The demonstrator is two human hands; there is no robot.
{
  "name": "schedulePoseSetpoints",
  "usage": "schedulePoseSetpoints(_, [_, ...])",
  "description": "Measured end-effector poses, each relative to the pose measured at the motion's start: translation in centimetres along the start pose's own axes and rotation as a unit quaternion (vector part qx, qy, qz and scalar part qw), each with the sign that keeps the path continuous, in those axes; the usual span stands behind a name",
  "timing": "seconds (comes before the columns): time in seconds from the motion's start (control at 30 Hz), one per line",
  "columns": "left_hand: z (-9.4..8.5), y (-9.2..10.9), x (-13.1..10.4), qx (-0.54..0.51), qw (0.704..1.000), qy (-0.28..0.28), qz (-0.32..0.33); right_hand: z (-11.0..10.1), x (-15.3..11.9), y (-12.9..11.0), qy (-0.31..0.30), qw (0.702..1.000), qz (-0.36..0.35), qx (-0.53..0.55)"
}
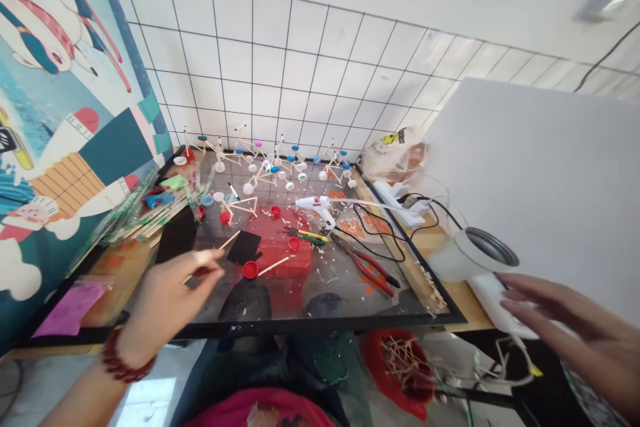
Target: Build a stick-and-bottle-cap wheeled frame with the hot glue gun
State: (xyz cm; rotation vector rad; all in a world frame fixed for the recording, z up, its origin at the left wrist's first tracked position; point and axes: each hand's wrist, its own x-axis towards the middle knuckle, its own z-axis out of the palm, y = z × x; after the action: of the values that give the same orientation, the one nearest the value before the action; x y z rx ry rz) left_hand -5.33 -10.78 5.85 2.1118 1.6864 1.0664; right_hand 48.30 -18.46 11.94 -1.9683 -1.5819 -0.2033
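Observation:
My left hand [173,300] is at the front left of the board, thumb and fingers pinched around a thin wooden stick [230,240]. Beyond the fingertips lies a black square piece [245,247], beside a red bottle cap [250,270] and a loose matchstick-like stick [273,265]. At the far right is my right hand [575,340], its fingers stretched out and somewhat blurred. It is close to a whitish round container [465,255] with a dark rim. A white glue gun [317,207] lies mid-board, with a yellow-green utility knife [306,235] and red-handled pliers [367,263] nearby.
Small stick models with bottle-cap wheels [273,170] line the back. Bundled sticks [150,213] and a pink-purple sheet [70,307] lie left. A power strip [400,203] and cables run along the right. Below the edge is a red basket [373,353] of sticks.

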Motion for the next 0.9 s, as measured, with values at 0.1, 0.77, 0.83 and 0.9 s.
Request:
schedulePoseSetpoints(0.1, [3.7, 1.1, 0.8, 0.038, 0.992, -0.113, 0.046, 3.0, -0.1, -5.5, -0.153, 0.978, -0.019, 0.141])
schedulePoseSetpoints(0.77, [10.6, 6.5, 4.7, 0.215, 0.938, -0.26, 0.078, 25.2, 11.6, -14.8, -0.244, 0.953, -0.062, 0.171])
schedulePoseSetpoints(0.83, [10.4, 6.4, 4.9, 0.194, 0.943, -0.26, 0.071, 25.7, 11.8, -15.1, -0.241, 0.948, -0.072, 0.193])
schedulePoseSetpoints(0.9, [10.0, 6.1, 5.4, 0.126, 0.963, -0.235, 0.038, 25.9, 11.8, -15.2, -0.23, 0.949, -0.075, 0.203])
